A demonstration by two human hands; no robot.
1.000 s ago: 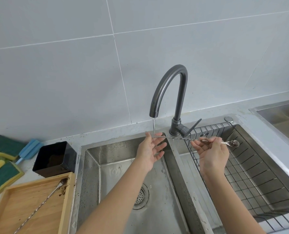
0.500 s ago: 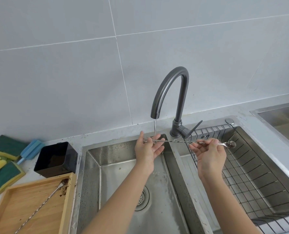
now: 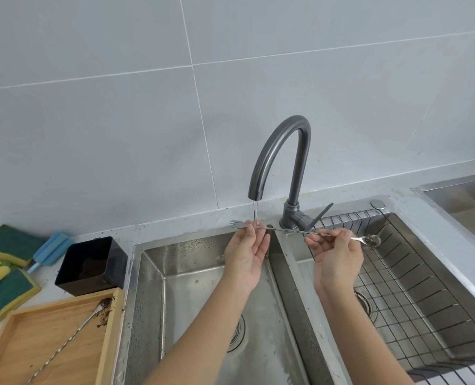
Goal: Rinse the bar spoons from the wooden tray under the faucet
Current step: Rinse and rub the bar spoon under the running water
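A long twisted bar spoon (image 3: 291, 230) lies level across the sink divider. Its fork end sticks out left of the water stream and its dirty bowl (image 3: 373, 240) points right. My right hand (image 3: 336, 257) pinches the shaft near the bowl. My left hand (image 3: 247, 254) holds the shaft near the fork end, palm up, fingers under the thin stream from the grey faucet (image 3: 280, 162). A second bar spoon (image 3: 69, 337) lies in the wooden tray (image 3: 5, 332) at the bottom left, with dark grounds at its bowl.
The left sink basin (image 3: 175, 287) is wet, with a drain below my left arm. A wire rack (image 3: 425, 287) fills the right basin. A black square container (image 3: 91, 265), green-yellow sponges (image 3: 3, 273) and a blue scraper (image 3: 50, 250) sit on the counter at left.
The spoon has slid left, so its fork end now pokes out past the stream. My left hand's fingers have closed around the shaft under the water.
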